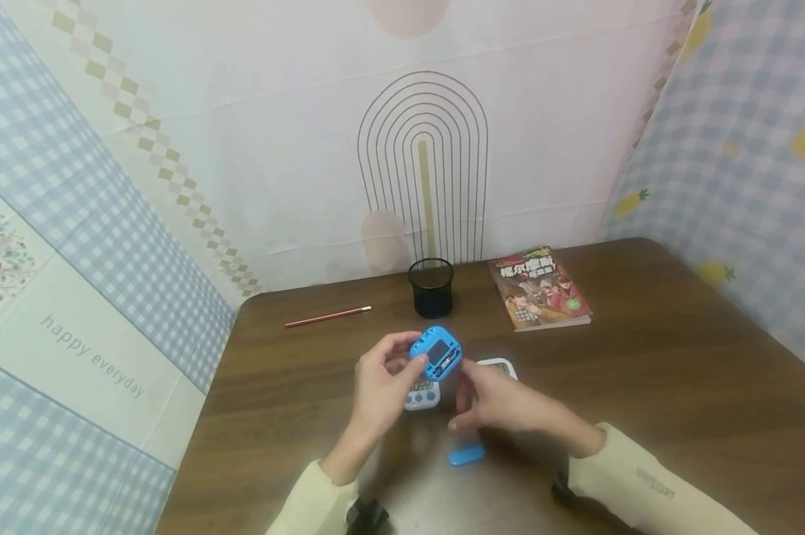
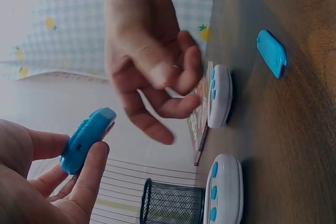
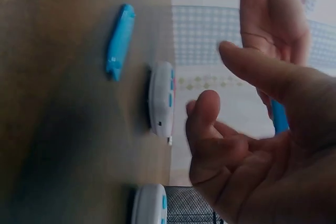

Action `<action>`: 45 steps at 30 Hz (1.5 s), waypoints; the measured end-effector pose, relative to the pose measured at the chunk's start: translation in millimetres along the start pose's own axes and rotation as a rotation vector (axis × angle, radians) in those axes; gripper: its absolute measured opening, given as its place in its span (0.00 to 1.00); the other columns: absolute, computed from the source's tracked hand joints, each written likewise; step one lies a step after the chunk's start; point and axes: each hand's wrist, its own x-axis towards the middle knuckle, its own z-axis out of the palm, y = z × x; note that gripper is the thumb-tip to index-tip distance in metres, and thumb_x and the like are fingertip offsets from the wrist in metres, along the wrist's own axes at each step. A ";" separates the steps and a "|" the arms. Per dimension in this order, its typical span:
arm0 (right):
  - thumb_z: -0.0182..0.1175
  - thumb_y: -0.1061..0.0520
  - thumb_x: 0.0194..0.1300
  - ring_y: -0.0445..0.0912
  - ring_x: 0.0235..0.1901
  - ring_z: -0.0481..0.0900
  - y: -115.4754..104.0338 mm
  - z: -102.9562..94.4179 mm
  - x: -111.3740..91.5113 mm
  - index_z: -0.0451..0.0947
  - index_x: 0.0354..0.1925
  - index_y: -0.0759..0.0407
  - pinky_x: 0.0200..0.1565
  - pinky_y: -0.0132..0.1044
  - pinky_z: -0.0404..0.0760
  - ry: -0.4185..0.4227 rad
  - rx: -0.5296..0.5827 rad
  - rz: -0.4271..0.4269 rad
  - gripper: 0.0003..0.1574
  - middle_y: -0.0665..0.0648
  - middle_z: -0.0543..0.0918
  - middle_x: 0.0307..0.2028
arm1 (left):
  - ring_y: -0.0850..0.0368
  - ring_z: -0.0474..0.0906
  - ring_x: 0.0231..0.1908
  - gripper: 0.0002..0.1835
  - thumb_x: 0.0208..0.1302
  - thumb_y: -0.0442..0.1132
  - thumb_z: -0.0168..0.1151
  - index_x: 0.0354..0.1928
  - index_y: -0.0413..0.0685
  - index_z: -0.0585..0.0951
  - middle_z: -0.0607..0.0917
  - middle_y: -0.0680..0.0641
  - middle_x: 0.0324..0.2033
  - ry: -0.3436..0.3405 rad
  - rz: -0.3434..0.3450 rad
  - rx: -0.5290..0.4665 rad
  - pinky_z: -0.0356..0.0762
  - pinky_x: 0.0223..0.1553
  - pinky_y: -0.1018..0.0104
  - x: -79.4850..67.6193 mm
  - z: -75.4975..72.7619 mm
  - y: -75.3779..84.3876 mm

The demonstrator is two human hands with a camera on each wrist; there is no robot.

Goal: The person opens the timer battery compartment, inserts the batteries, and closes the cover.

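Note:
My left hand (image 1: pixel 381 383) pinches a small blue digital timer (image 1: pixel 436 354) above the table, its back turned up and the battery slot uncovered. Just right of it, my right hand (image 1: pixel 499 397) hovers with loosely bent fingers and nothing visible between them; the left wrist view shows it apart from the timer. A blue battery cover (image 1: pixel 465 455) lies on the table below the hands. Two white timers with blue buttons lie behind: one white timer (image 1: pixel 421 399) partly under the held one, the other white timer (image 1: pixel 504 365) partly hidden by my right hand.
A black mesh pen holder (image 1: pixel 432 293) stands at the back of the brown table (image 1: pixel 643 357). To its left lies a red pencil (image 1: pixel 327 317), to its right a comic-style book (image 1: pixel 541 290). Printed cloth hangs behind and at both sides.

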 end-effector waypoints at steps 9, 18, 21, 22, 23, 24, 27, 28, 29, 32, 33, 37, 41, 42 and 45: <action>0.81 0.58 0.54 0.39 0.29 0.78 2.7 9.2 -3.4 0.85 0.36 0.49 0.33 0.32 0.81 -0.194 -0.245 -0.026 0.14 0.46 0.83 0.30 | 0.50 0.90 0.42 0.16 0.70 0.35 0.71 0.58 0.49 0.86 0.89 0.44 0.51 -0.003 -0.012 0.004 0.92 0.43 0.65 0.7 2.1 0.5; 0.82 0.55 0.55 0.39 0.29 0.76 -0.7 15.2 -7.2 0.84 0.31 0.46 0.33 0.33 0.80 -0.181 -0.393 0.048 0.14 0.42 0.80 0.28 | 0.50 0.90 0.43 0.16 0.70 0.35 0.71 0.58 0.50 0.86 0.89 0.44 0.51 -0.001 -0.022 0.021 0.92 0.45 0.63 -0.3 1.8 -0.4; 0.81 0.53 0.56 0.39 0.27 0.75 -2.2 16.9 -8.1 0.82 0.28 0.45 0.32 0.33 0.78 -0.181 -0.426 0.049 0.14 0.41 0.79 0.26 | 0.51 0.90 0.43 0.16 0.71 0.36 0.71 0.58 0.51 0.86 0.89 0.45 0.51 -0.001 -0.030 0.037 0.91 0.46 0.63 -0.7 1.6 -0.8; 0.81 0.52 0.57 0.39 0.27 0.75 -2.8 17.5 -8.6 0.82 0.27 0.45 0.32 0.32 0.78 -0.183 -0.434 0.052 0.14 0.41 0.78 0.25 | 0.51 0.90 0.43 0.16 0.71 0.37 0.71 0.58 0.52 0.86 0.89 0.45 0.51 -0.001 -0.033 0.042 0.91 0.46 0.63 -0.8 1.6 -0.9; 0.81 0.53 0.57 0.39 0.26 0.75 -3.4 17.8 -9.1 0.81 0.27 0.45 0.32 0.32 0.78 -0.186 -0.439 0.054 0.15 0.41 0.78 0.25 | 0.52 0.90 0.43 0.16 0.71 0.37 0.71 0.58 0.52 0.86 0.89 0.46 0.51 -0.001 -0.034 0.045 0.91 0.46 0.62 -0.8 1.5 -0.9; 0.81 0.53 0.58 0.39 0.26 0.75 -4.0 18.0 -9.6 0.81 0.27 0.45 0.32 0.32 0.77 -0.190 -0.443 0.059 0.15 0.41 0.78 0.25 | 0.52 0.90 0.44 0.16 0.71 0.37 0.71 0.58 0.52 0.86 0.89 0.46 0.51 -0.001 -0.036 0.047 0.91 0.47 0.62 -0.9 1.5 -0.9; 0.80 0.55 0.59 0.39 0.27 0.75 -6.1 17.7 -11.0 0.81 0.28 0.45 0.32 0.32 0.77 -0.205 -0.439 0.080 0.14 0.41 0.78 0.26 | 0.52 0.90 0.44 0.16 0.71 0.37 0.71 0.59 0.52 0.86 0.89 0.46 0.51 -0.004 -0.037 0.047 0.91 0.47 0.62 -1.1 1.5 -0.9; 0.79 0.55 0.59 0.39 0.26 0.75 -6.6 17.6 -11.3 0.80 0.29 0.46 0.32 0.32 0.77 -0.211 -0.435 0.082 0.14 0.41 0.78 0.25 | 0.52 0.90 0.44 0.16 0.71 0.37 0.71 0.58 0.52 0.86 0.89 0.46 0.51 -0.004 -0.036 0.045 0.91 0.46 0.63 -1.1 1.4 -1.0; 0.79 0.56 0.59 0.39 0.26 0.75 -7.0 17.4 -11.6 0.80 0.29 0.46 0.32 0.32 0.77 -0.218 -0.431 0.081 0.14 0.41 0.78 0.25 | 0.52 0.90 0.43 0.16 0.71 0.37 0.71 0.58 0.52 0.86 0.89 0.45 0.51 -0.005 -0.035 0.041 0.91 0.46 0.63 -1.1 1.4 -0.9; 0.77 0.59 0.60 0.38 0.26 0.75 -7.3 17.2 -11.9 0.80 0.29 0.45 0.31 0.31 0.77 -0.240 -0.420 0.071 0.15 0.41 0.79 0.24 | 0.52 0.90 0.43 0.16 0.70 0.37 0.71 0.58 0.51 0.86 0.89 0.45 0.51 -0.005 -0.032 0.037 0.91 0.46 0.64 -1.1 1.0 -0.7; 0.77 0.60 0.60 0.38 0.25 0.75 -6.8 17.4 -11.9 0.80 0.28 0.45 0.30 0.30 0.77 -0.246 -0.420 0.062 0.15 0.41 0.79 0.24 | 0.51 0.90 0.43 0.16 0.70 0.37 0.71 0.58 0.51 0.86 0.89 0.45 0.51 -0.005 -0.031 0.037 0.91 0.46 0.64 -1.0 0.9 -0.7; 0.75 0.62 0.60 0.37 0.25 0.76 -4.7 16.3 -11.4 0.81 0.29 0.45 0.31 0.29 0.78 -0.260 -0.410 0.029 0.14 0.40 0.79 0.24 | 0.51 0.90 0.44 0.16 0.71 0.37 0.71 0.58 0.52 0.86 0.89 0.45 0.52 -0.005 -0.033 0.040 0.91 0.47 0.63 -1.3 0.8 -0.7; 0.74 0.59 0.65 0.35 0.27 0.76 -0.3 12.4 -9.1 0.84 0.31 0.45 0.33 0.29 0.80 -0.243 -0.380 -0.047 0.10 0.38 0.79 0.25 | 0.51 0.90 0.44 0.16 0.71 0.37 0.71 0.58 0.52 0.86 0.89 0.45 0.52 -0.008 -0.034 0.036 0.91 0.47 0.62 -1.3 0.9 -0.8; 0.73 0.58 0.66 0.35 0.27 0.76 1.0 11.3 -7.8 0.84 0.32 0.45 0.34 0.29 0.80 -0.232 -0.369 -0.072 0.08 0.38 0.80 0.26 | 0.51 0.90 0.44 0.16 0.71 0.37 0.71 0.58 0.52 0.86 0.89 0.45 0.51 -0.008 -0.033 0.034 0.91 0.47 0.62 -1.2 0.9 -0.7; 0.70 0.55 0.71 0.33 0.28 0.76 3.3 8.4 -3.7 0.86 0.34 0.45 0.36 0.28 0.81 -0.190 -0.341 -0.142 0.06 0.37 0.80 0.27 | 0.51 0.90 0.44 0.16 0.71 0.37 0.71 0.59 0.51 0.85 0.89 0.45 0.51 -0.010 -0.027 0.032 0.91 0.47 0.62 -0.9 0.6 -0.4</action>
